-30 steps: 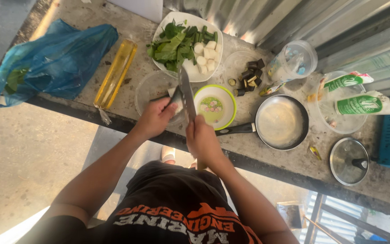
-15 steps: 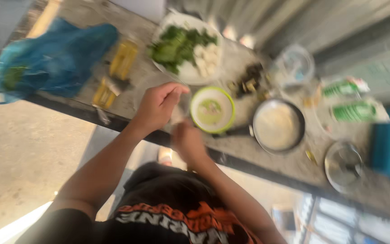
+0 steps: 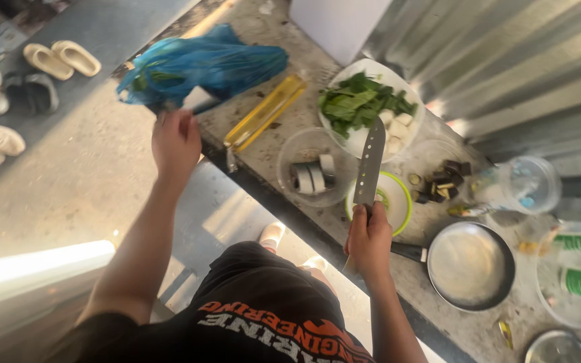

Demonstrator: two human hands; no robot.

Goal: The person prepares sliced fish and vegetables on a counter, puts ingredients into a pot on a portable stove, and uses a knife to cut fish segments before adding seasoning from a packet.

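While my right hand (image 3: 369, 240) is closed around the handle of the knife (image 3: 370, 163), the blade points away from me and hangs over the green-rimmed bowl (image 3: 396, 199), so the sharp edge is kept away from my body. My left hand (image 3: 175, 140) is stretched far to the left, and its fingers are closed on the edge of the blue plastic bag (image 3: 200, 64), at the place where the bag opens. The bag lies at the far left end of the concrete counter (image 3: 270, 151), partly over its edge, so I can reach it only with a straight arm.

Between my two hands, a clear plastic bowl (image 3: 304, 153) stands near the counter's edge with some pale cut pieces (image 3: 315, 175) inside it. Beside it, to the left, lies a long yellow bottle (image 3: 263, 113) on its side, pointing toward the bag. Behind the clear bowl there is a white plate (image 3: 414, 131) with green leaves (image 3: 358, 104) and white cubes, close to the metal wall (image 3: 506, 74). Dark chopped pieces (image 3: 442, 181) rest directly on the counter, to the right of the green-rimmed bowl. The frying pan (image 3: 471, 265) stands at my right, its handle turned toward my right hand, I think so it is easy to take. On the floor at the far left I see some sandals (image 3: 62, 58).
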